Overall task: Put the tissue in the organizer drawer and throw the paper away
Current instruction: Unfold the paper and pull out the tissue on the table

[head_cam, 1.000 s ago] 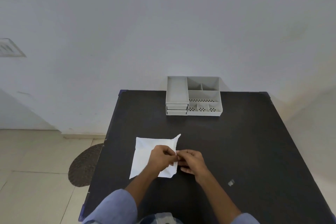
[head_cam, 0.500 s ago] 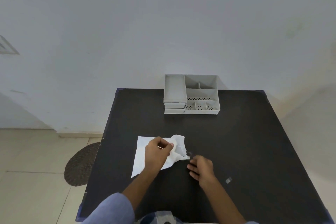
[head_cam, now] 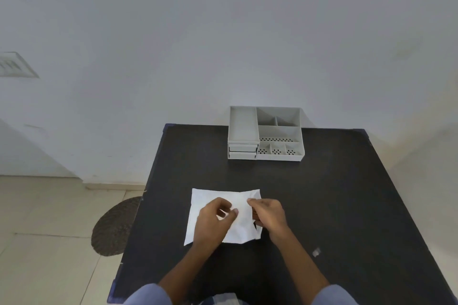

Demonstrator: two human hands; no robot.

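A white tissue [head_cam: 213, 197] lies spread on the black table [head_cam: 322, 193], near its front left. My left hand [head_cam: 210, 224] rests over the middle of the tissue, thumb and fingers pinched on a fold of it. My right hand [head_cam: 269, 215] grips the tissue's right edge, fingertips near its upper right corner. The grey organizer [head_cam: 266, 134] stands at the back edge against the wall, with two shut drawers [head_cam: 242, 151] at its lower left and open compartments to the right. A small pale scrap of paper [head_cam: 316, 252] lies on the table to the right of my right forearm.
A white wall rises right behind the table. A dark round mat [head_cam: 115, 226] lies on the tiled floor to the left of the table. My blue sleeves show at the bottom edge.
Half a second ago my left hand held the tissue's right part bunched up, with my right hand apart on the table. Now the tissue lies spread wider and my right hand is on its right edge.
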